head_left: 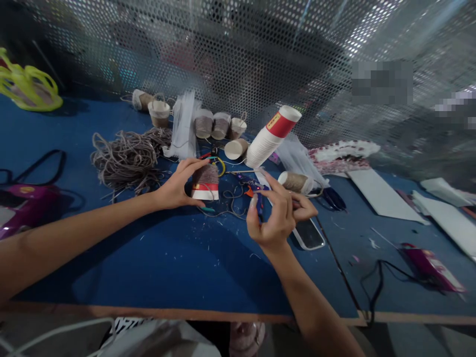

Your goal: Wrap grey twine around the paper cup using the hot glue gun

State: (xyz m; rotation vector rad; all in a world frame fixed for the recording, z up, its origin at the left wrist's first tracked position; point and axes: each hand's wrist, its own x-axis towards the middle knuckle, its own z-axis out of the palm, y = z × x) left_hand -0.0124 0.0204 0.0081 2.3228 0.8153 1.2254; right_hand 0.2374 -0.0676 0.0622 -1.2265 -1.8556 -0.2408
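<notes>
My left hand (178,186) grips a paper cup (207,192) lying mouth down, its red and white rim showing and its upper part wrapped in grey-brown yarn. The thumb is at the rim and the fingers reach over the top. To the right, my right hand (277,213) is raised above the table, index finger stretched forward, thumb and another fingertip close together. Whatever may be between them is too small to make out. Loose yarn (232,194) trails between the hands. A blue glue gun (260,203) with an orange trigger lies partly behind my right hand.
A yarn heap (124,158) lies left. Behind are several yarn-wrapped cups (204,124), white mesh strips (185,124) and a leaning cup stack (266,144). A phone (310,234) lies by my right wrist. Purple devices (431,267) and white boards (386,196) are right; a perforated metal screen (238,64) stands behind.
</notes>
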